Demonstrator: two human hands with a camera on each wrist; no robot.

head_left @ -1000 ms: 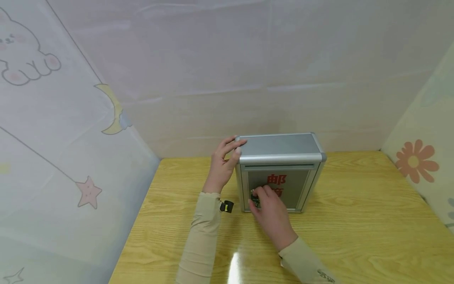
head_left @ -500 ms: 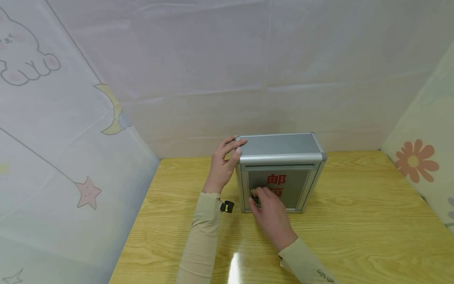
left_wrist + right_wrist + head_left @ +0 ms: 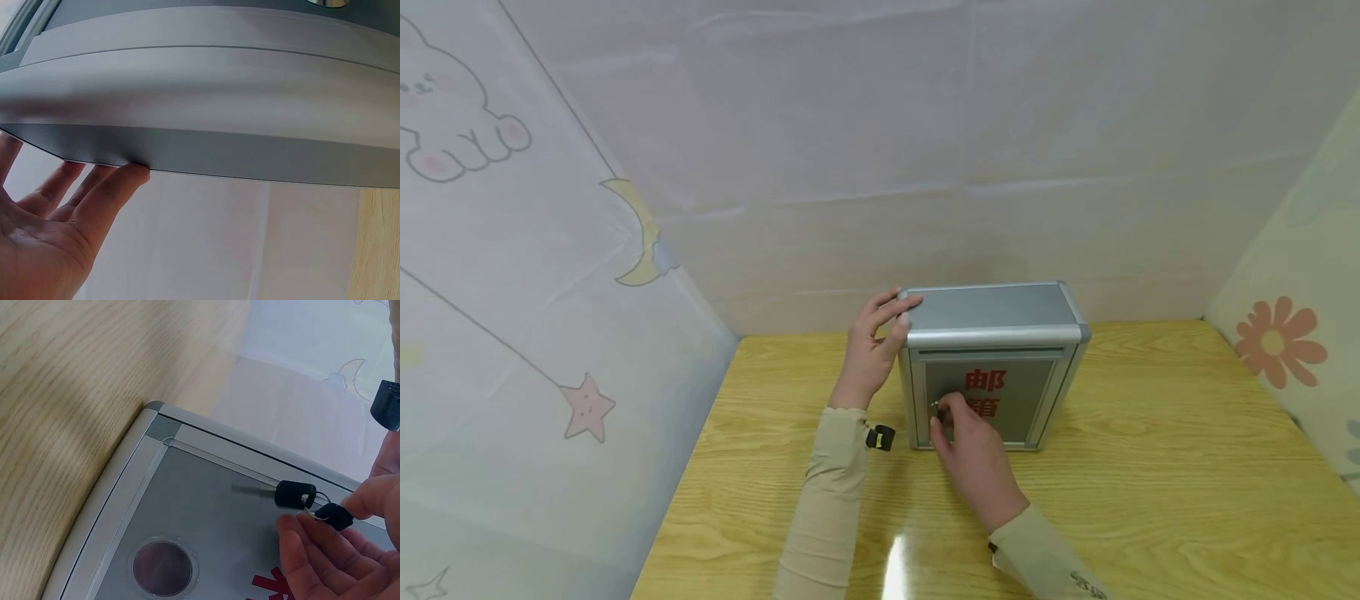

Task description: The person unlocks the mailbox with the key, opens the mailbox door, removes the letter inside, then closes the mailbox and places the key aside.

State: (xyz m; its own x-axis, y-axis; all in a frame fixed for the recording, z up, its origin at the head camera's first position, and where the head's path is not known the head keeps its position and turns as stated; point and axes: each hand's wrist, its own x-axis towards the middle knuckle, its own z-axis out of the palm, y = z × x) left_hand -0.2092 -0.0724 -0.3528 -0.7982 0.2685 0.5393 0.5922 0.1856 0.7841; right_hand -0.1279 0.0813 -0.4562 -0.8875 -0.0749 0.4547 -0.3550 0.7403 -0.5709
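Observation:
A grey metal mailbox point(image 3: 992, 308) with silver edges and red characters stands upright on the table. My left hand point(image 3: 867, 358) rests on its upper left corner, one finger over the top; in the left wrist view the fingertips point(image 3: 134, 172) press on the side panel point(image 3: 250, 156). At the left of the front, my right hand point(image 3: 976, 454) pinches a black-headed key point(image 3: 335, 515) between thumb and fingers. A second key point(image 3: 295, 494), its blade blurred, swings from the same ring. The tip of the pinched key is hidden by the fingers.
The wood-grain table point(image 3: 1150, 467) extends on both sides of the mailbox. Behind it hangs a pale cloth backdrop point(image 3: 850, 167). A letter slot point(image 3: 992, 352) runs below the lid, and a round window point(image 3: 162, 567) sits low on the front panel.
My right fingers have turned and shifted slightly at the key, uncovering more of the lower red character. The left hand and the mailbox have stayed in place.

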